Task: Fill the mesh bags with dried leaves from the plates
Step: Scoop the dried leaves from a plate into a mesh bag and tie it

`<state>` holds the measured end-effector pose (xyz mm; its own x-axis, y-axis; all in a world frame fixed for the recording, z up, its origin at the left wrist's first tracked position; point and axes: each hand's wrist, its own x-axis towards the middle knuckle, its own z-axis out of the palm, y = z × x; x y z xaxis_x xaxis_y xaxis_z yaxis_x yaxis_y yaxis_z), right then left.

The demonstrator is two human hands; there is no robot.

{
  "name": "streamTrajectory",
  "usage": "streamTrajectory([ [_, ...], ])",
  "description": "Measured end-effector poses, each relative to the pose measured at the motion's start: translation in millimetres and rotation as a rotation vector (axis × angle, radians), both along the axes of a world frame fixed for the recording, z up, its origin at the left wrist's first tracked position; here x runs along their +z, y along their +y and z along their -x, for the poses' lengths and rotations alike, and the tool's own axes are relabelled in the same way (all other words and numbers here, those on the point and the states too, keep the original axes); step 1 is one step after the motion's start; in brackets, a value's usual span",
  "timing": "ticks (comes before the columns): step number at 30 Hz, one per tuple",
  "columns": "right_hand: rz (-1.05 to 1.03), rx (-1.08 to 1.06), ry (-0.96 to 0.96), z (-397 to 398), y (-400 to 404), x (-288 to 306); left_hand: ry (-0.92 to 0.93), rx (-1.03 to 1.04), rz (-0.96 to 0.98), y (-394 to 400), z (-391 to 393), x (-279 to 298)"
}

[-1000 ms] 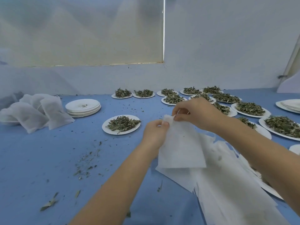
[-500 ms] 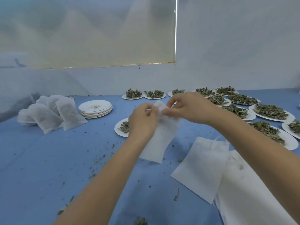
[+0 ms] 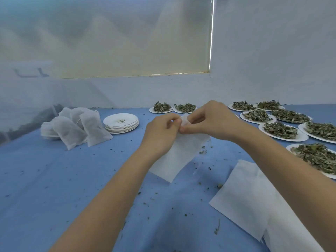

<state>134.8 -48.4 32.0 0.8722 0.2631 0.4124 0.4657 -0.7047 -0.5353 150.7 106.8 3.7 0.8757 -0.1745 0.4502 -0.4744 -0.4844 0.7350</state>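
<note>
Centre frame, the left hand and right hand together pinch the empty bag by its mouth above the table; rough tugging could tear that thin mesh.

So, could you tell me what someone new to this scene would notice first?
Centre frame, both hands, left hand and right hand, pinch the top edge of a flat white mesh bag held above the blue table. On the right, plates of dried leaves crowd the table. Far left lie filled bags beside a stack of empty plates.
</note>
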Motion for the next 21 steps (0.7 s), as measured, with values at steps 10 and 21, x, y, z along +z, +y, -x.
streamTrajectory([
  [10, -0.323, 0.169, 0.402, 1, 6, -5, -0.047, -0.059, 0.118, 4, 1, 0],
  [21, -0.939, 0.399, 0.73, -9, 18, -15, -0.55, 0.008, -0.51, -4, 4, -27],
])
